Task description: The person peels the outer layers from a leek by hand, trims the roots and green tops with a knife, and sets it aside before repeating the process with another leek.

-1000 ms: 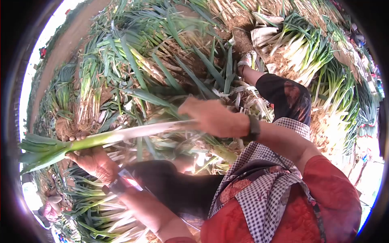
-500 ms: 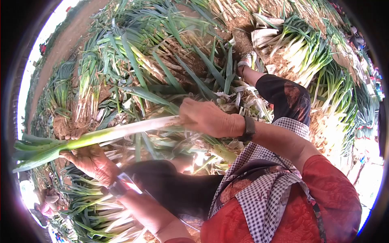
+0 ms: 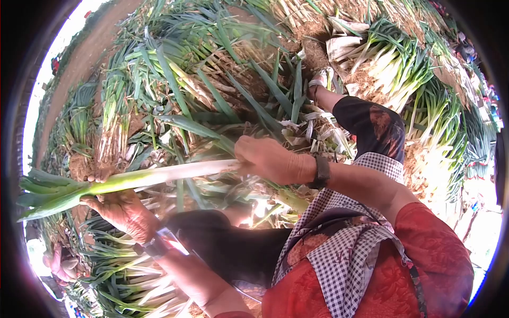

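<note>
One leek (image 3: 159,177) lies level in the air between both hands, above the person's dark knee (image 3: 212,233) and across the near edge of the heap of pulled leeks (image 3: 175,79) on the ground. Its green leaves fan out past the left hand (image 3: 119,209); its white shaft runs to the right hand (image 3: 265,158).

The left hand cups the leek from below where green meets white, fingers curled up round it. The right hand is closed on the white end, fingers pressed together. Whether it pinches a loose outer skin or the whole shaft, I cannot tell.

The work looks like cleaning the shaft by hand. To do it well, the left grip should be firm but not crushing, since the leaves bruise easily. The right hand should pull straight along the shaft, not bend it, or the white may snap. A pile of paler leeks (image 3: 132,275) lies just below the left wrist.
</note>
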`<state>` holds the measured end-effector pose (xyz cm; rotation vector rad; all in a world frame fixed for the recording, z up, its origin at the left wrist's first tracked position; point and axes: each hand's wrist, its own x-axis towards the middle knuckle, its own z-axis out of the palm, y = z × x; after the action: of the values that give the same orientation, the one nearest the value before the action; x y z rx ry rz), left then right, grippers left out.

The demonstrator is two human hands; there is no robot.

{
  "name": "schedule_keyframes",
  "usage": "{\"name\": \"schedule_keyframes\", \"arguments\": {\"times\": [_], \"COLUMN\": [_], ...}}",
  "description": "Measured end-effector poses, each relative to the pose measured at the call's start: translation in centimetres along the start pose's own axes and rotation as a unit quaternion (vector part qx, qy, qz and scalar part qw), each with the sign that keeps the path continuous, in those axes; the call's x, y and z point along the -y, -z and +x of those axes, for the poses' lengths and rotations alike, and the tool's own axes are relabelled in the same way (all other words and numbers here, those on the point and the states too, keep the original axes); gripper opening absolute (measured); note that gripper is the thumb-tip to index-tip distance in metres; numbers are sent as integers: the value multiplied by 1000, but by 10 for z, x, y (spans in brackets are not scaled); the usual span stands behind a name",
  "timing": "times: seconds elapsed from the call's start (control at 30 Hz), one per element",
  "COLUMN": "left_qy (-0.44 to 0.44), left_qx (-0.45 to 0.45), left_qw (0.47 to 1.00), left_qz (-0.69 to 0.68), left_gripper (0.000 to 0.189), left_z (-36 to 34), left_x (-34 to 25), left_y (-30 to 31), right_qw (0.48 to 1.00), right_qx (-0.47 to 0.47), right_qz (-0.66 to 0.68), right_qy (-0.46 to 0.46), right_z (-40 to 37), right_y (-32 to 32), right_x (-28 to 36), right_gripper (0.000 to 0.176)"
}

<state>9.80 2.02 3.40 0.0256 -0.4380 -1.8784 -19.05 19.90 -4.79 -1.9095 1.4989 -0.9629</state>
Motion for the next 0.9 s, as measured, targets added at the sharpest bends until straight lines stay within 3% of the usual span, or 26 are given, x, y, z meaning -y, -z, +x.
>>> {"name": "schedule_keyframes", "arguments": {"times": [0.23,0.43,0.53,0.63,0.73,0.77,0.83,0.9], "left_qy": [-72,-140,-139,-26,-145,-107,-94,-105], "left_qx": [-85,-233,-238,-93,-206,-127,-97,-100], "left_qw": [984,912,900,958,918,957,972,974], "left_qz": [136,307,336,269,306,238,191,176], "left_gripper": [42,43,38,38,34,36,37,40], "left_z": [1,9,7,10,5,6,8,6], "left_x": [3,2,20,-8,-2,-15,-30,-22], "left_y": [-1,2,-16,19,11,21,32,23], "right_qw": [998,988,987,983,899,879,833,915], "right_qx": [47,16,-6,-47,10,9,4,-19], "right_qz": [-27,105,135,167,413,454,530,369], "right_qy": [32,108,90,55,-143,-148,-156,-162], "right_z": [-1,-7,-7,-10,-18,-20,-21,-24], "right_y": [1,10,16,15,24,23,22,34], "right_x": [-2,-23,-21,-26,-14,-16,-20,-12], "right_gripper": [23,23,25,25,22,19,15,14]}}
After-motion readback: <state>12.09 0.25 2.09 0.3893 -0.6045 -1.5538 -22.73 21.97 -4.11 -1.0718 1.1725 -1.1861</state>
